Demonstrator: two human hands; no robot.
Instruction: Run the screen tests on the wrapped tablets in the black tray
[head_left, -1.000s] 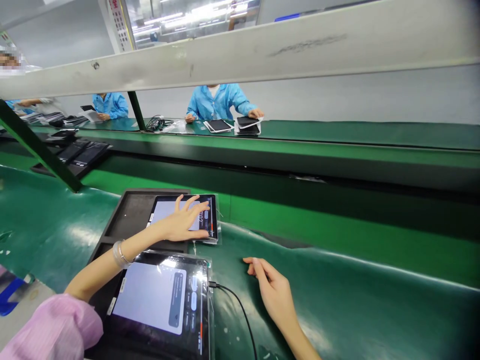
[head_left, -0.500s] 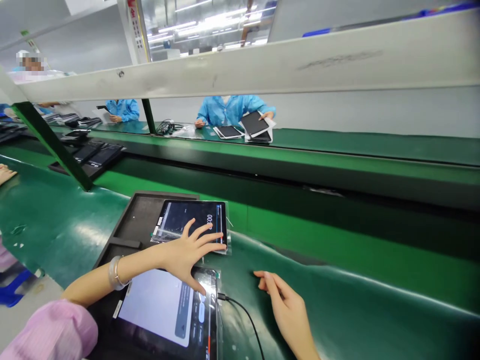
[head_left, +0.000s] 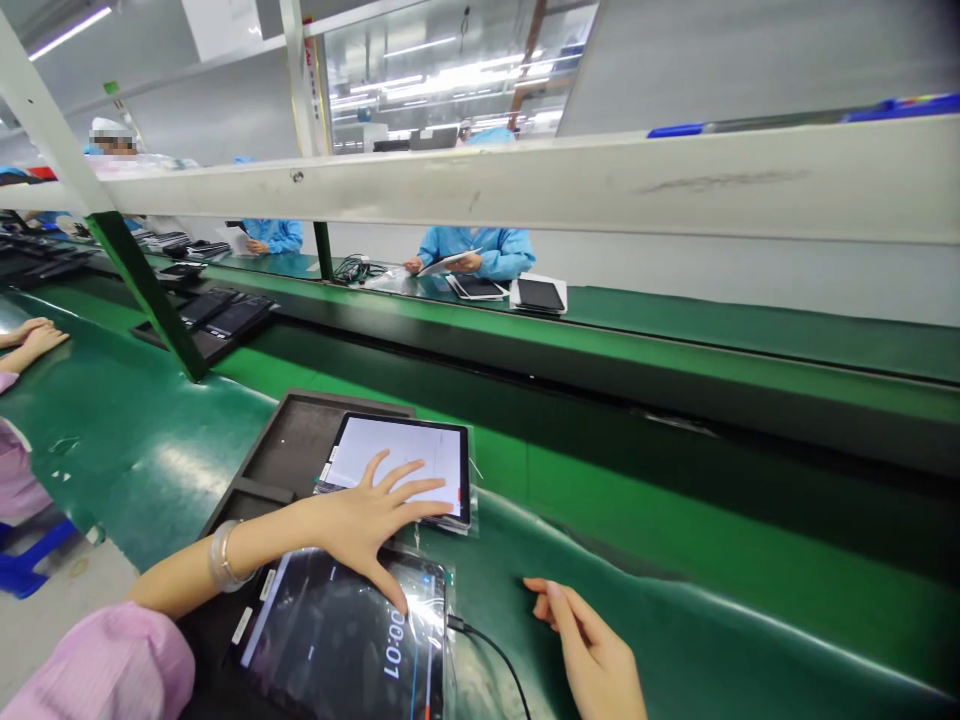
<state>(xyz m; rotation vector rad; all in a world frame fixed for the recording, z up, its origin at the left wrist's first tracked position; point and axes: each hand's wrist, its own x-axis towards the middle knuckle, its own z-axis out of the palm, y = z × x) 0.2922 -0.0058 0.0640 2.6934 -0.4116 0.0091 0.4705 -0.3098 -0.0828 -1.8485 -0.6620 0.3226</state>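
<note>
My left hand (head_left: 373, 519) is open, its fingers spread across two tablets. Its fingertips lie over the white screen of the far tablet (head_left: 409, 445), and the thumb reaches onto the near tablet (head_left: 330, 640). Whether each fingertip presses the glass I cannot tell. The near tablet has a dark screen reading "00:01", and a black cable (head_left: 491, 640) is plugged into its right edge. Clear film shows around both tablets. My right hand (head_left: 592, 640) rests over the green mat to the right, thumb against curled fingers, with nothing visible in it.
Beneath the tablets is a black tray (head_left: 300, 402) on the green mat (head_left: 675, 640). A white beam (head_left: 525, 190) crosses above, with a slanted green post (head_left: 146, 295) at left. Opposite, a person in blue (head_left: 510, 252) holds a tablet. Another person's hands (head_left: 37, 342) are at left.
The far tablet's screen has turned from a dark timer to white; the near one from white to a dark timer. Across the bench, the worker in blue now holds a different flat item.
</note>
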